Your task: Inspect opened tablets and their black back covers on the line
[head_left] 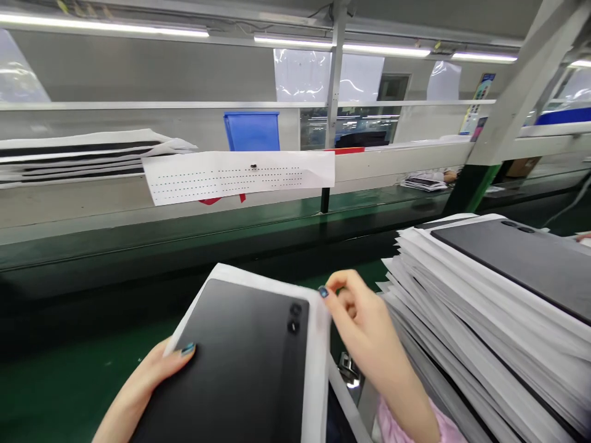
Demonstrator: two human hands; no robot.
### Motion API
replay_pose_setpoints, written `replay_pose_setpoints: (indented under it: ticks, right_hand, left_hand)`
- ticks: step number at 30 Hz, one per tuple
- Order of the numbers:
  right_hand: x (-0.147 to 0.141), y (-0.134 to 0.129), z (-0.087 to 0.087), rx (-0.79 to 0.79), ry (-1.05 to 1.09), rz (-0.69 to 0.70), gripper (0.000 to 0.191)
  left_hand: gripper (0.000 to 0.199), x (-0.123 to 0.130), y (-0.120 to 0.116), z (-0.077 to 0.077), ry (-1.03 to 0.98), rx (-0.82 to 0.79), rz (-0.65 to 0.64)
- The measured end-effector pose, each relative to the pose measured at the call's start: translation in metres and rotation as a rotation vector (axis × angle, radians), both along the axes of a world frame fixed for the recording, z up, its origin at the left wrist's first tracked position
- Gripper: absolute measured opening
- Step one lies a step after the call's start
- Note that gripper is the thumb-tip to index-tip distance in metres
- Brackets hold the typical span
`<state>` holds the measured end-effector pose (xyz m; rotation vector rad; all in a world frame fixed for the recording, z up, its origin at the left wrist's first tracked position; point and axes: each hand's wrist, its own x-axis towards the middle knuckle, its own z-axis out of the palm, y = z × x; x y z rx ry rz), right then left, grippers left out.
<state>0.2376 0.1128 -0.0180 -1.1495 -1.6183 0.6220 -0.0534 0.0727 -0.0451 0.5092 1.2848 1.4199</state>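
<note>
A dark grey tablet (231, 363) with two round camera lenses lies back-up on a white paper sheet (319, 369) that shows along its edges. My left hand (143, 394) grips it from below at the lower left, thumb resting on the dark back. At the sheet's upper right corner, my right hand (362, 320) pinches the paper between thumb and fingers. To the right rises a tall stack of white-papered tablets (466, 326), topped by a dark tablet (521, 258). The lower part of the held tablet runs out of view.
A green conveyor belt (78, 387) runs below and behind my hands. Beyond it, a dotted white sheet (237, 176) hangs on a rail, beside a blue bin (252, 130). More papered stacks (78, 157) lie at far left. A co-worker's hand (583, 236) shows at the right edge.
</note>
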Motion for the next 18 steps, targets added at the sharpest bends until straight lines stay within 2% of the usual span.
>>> replay_pose_setpoints:
  ticks: [2, 4, 6, 8, 10, 15, 18]
  right_hand:
    - [0.000, 0.014, -0.004, 0.018, 0.068, -0.074, 0.023]
    - [-0.004, 0.026, -0.010, -0.089, 0.177, 0.041, 0.033]
    - [-0.011, 0.036, -0.016, -0.275, 0.251, 0.235, 0.041]
    - [-0.020, 0.043, -0.023, -0.419, 0.276, 0.386, 0.045]
    - [-0.029, 0.045, -0.027, -0.473, 0.307, 0.462, 0.046]
    - [-0.038, 0.041, -0.027, -0.532, 0.558, 0.562, 0.034]
    - [-0.043, 0.037, -0.026, -0.562, 0.787, 0.594, 0.029]
  left_hand:
    - [0.048, 0.013, 0.003, 0.013, -0.049, 0.000, 0.049]
    - [0.028, 0.023, 0.006, 0.020, -0.103, 0.029, 0.124]
    - [0.016, 0.029, 0.009, 0.022, -0.139, 0.072, 0.202]
    - [0.020, 0.033, 0.013, 0.022, -0.174, 0.115, 0.267]
    - [0.027, 0.035, 0.016, 0.022, -0.213, 0.137, 0.292]
    - [0.038, 0.043, 0.018, 0.026, -0.316, 0.172, 0.290]
    - [0.041, 0.050, 0.021, 0.027, -0.370, 0.205, 0.293]
